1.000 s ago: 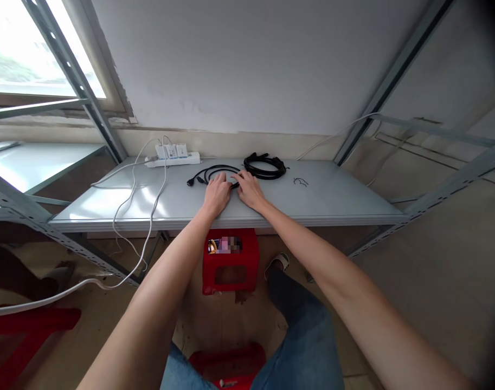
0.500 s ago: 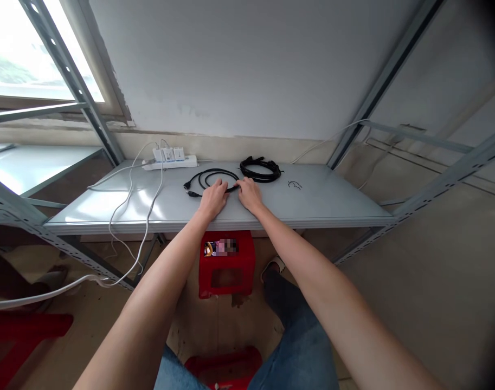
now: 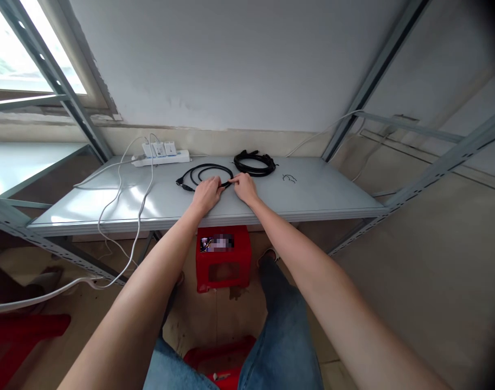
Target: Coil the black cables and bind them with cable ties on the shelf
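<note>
A loose black cable (image 3: 200,172) lies in a loop on the grey metal shelf (image 3: 320,195). My left hand (image 3: 206,194) rests on the near side of the loop, its fingers curled and pinching the cable. Beside it, my right hand (image 3: 244,187) pinches the same cable, fingertips almost touching the left. A second black cable (image 3: 254,162), coiled into a tight bundle, lies just behind my right hand, apart from it.
A white power strip (image 3: 161,157) with white plugs sits at the shelf's back left; white cords (image 3: 129,206) trail over the front edge to the floor. A red stool (image 3: 224,259) stands under the shelf. Slanted metal struts frame both sides.
The view has shifted slightly left. Both hands have closed from lying flat on the cable loop into pinches on it, and drawn a little toward each other.
</note>
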Demonstrator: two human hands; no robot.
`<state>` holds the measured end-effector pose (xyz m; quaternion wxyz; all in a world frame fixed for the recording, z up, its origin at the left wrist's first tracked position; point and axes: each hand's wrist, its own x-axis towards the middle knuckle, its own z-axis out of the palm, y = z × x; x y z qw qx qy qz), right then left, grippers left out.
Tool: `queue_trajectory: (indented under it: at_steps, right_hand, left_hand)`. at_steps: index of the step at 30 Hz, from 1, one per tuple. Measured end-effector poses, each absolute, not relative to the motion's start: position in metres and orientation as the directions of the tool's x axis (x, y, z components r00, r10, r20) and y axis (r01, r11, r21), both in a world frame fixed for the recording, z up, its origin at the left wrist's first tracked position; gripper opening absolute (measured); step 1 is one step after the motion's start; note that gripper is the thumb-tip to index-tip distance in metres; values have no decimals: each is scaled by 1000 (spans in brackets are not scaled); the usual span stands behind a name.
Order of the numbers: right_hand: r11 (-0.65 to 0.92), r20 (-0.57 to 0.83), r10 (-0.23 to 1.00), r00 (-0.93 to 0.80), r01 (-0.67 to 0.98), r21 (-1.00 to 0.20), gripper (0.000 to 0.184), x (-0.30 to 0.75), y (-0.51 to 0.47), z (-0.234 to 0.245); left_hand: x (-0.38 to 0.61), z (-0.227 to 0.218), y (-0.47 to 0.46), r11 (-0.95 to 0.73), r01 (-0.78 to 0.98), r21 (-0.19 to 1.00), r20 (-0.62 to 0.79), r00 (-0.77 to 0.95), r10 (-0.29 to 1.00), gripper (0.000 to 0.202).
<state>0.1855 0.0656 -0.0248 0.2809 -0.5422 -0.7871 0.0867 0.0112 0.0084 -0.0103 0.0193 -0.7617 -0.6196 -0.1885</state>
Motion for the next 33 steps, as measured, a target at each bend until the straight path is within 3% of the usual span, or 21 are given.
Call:
queue_trajectory:
  at_steps: [3,6,11,20,25,27,33]
  right_hand:
    - [403,331,902,-278,818,-411,53,185,65,-24]
    - [424,336,889,-311,835,-350,56,183,63,-26]
    - [448,371,870,-325,835,-320,81,182,60,-26]
    - [464,383,856,-347,842,-275,84,180,50,-21]
    - [450,388,862,-326,844,-291,80,182,52,-24]
    - [433,393,869,-299,844,-316,79,182,56,-26]
    - [351,365,906,-215,865,-360,85,181,67,-29]
  left_hand:
    - [11,-11,8,-223,951,217,319,147,936,47]
    - [11,-12,9,-225,958,180,312,161,936,41]
    - [9,-14,11,-181,975,132,339,127,932,41]
    - [11,-16,11,-164,984,69,383,126,915,39]
    - [-7,-3,25,-207,978,-18,244,205,948,36]
    - [-20,0,32,-148,989,-3,204,145,968,35]
    - [-35,-12,36,-115,993,26,366,97,926,48]
